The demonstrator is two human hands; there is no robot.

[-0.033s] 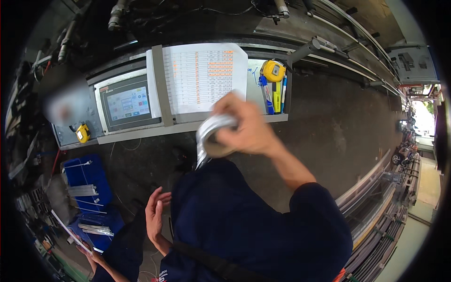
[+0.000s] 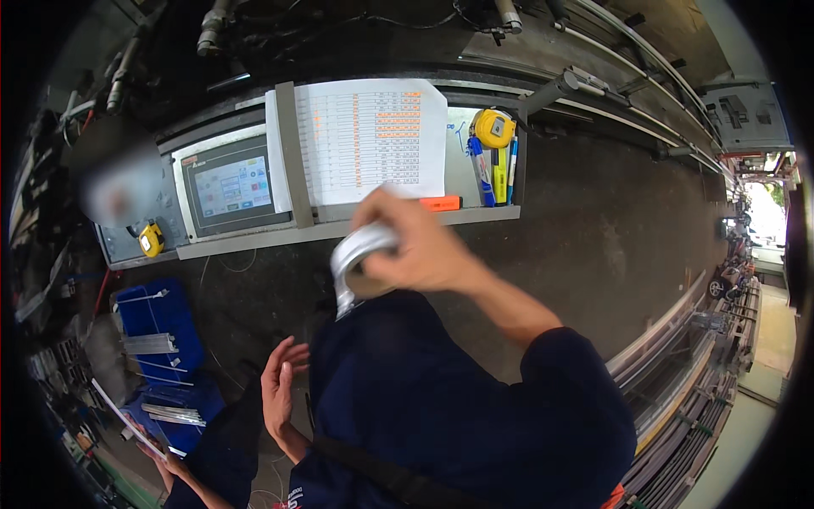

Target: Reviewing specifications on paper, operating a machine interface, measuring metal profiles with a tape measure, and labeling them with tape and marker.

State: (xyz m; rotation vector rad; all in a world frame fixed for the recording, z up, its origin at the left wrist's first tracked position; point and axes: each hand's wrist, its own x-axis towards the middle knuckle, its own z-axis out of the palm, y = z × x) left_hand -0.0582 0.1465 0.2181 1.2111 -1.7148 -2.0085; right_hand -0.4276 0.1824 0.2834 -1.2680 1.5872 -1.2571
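My right hand [image 2: 415, 246] is closed around a roll of silver tape [image 2: 346, 270], gripping it by its edge with the thumb in the cardboard core. The roll hangs just in front of the panel's near edge, above my dark blue clothing. Low at my left side, my left hand [image 2: 282, 386] has its fingers apart and nothing in it. Just beyond the tape, printed sheets [image 2: 373, 140] with orange-marked rows lie on the panel under a grey bar [image 2: 292, 157]. An orange marker [image 2: 441, 204] rests along the near ledge, right of my right hand.
Right of the sheets lie a yellow tape measure [image 2: 493, 127] and several pens [image 2: 500, 174]. A touch screen [image 2: 229, 182] is on the left, with a second tape measure [image 2: 150, 240] beside it. At lower left, a co-worker's hands [image 2: 165, 462] hold a white strip [image 2: 127, 420] near blue bins [image 2: 157, 327].
My right hand and the tape roll have moved left and nearer to my body, uncovering the orange marker. My left hand has barely moved.
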